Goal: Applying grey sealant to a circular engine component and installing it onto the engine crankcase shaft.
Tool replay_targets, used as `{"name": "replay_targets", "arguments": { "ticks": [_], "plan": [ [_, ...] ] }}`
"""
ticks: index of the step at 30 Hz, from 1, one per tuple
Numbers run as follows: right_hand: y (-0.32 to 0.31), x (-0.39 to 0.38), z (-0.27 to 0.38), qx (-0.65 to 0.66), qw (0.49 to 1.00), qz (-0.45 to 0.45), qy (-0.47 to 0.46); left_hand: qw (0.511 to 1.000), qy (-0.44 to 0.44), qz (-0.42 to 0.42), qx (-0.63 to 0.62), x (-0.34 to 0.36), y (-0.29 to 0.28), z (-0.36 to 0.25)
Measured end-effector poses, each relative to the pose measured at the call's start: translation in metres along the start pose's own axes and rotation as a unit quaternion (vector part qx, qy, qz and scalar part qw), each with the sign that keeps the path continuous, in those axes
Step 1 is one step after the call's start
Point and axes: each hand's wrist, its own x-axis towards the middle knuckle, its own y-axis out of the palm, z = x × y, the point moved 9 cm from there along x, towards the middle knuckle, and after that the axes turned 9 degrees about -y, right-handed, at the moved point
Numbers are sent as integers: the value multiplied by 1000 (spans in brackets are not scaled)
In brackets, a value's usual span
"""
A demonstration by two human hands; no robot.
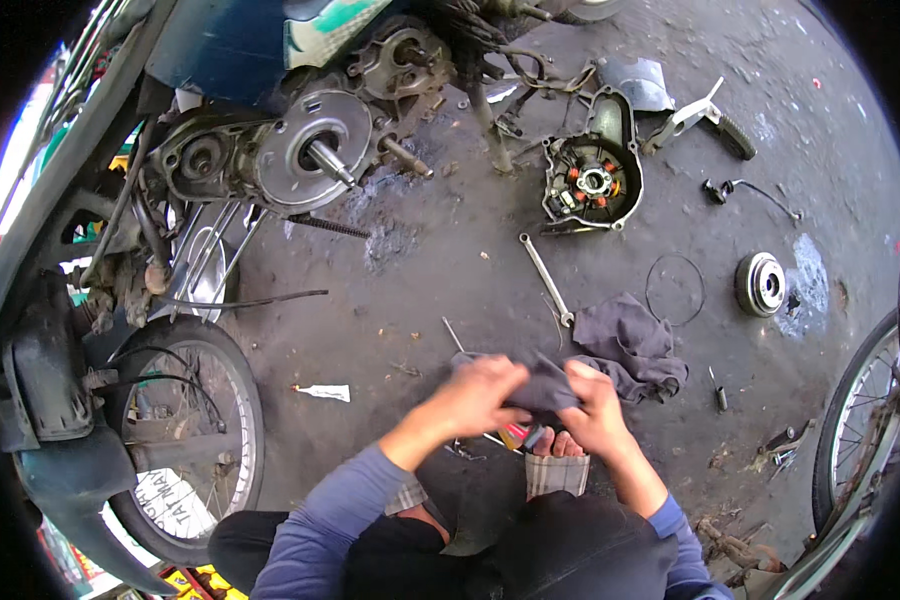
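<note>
Between my two hands stretches a dark grey rag (540, 386). My left hand (483, 392) is closed on one end of it and slightly smeared by motion. The other end is gripped by my right hand (597, 398), thumb on top. More dark grey cloth (625, 340) lies bunched on the ground just beyond my right hand; whether it is one piece with the rag, I cannot tell. Past it lies a combination wrench (547, 280). Below the rag, near my feet, a few small tools are partly hidden.
At the upper left stands a motorbike with an opened engine (315, 150) and a wheel (245, 430). On the ground lie an engine cover with stator coils (610, 170), a round metal rotor (760, 284), a wire loop (675, 290) and a white tube (325, 392). Another wheel (840, 440) stands right.
</note>
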Motion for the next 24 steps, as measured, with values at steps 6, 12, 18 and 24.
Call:
{"name": "replay_targets", "arguments": {
  "ticks": [6, 12, 18, 24],
  "plan": [
    [-72, -37, -6, 97, 969, -222, 48, 840, -7, 95, -534, 21, 7, -32],
    [-63, -36, 58, -298, 940, -163, 8, 648, 15, 61, -759, 31, 13, -64],
    [22, -71, -3, -421, 842, 300, 153, 859, -143, -143, -470, 42, 50, -32],
    [-24, -44, 54, -283, 952, -68, -91, 634, -155, -64, -755, 53, 47, 14]
  ]
}}
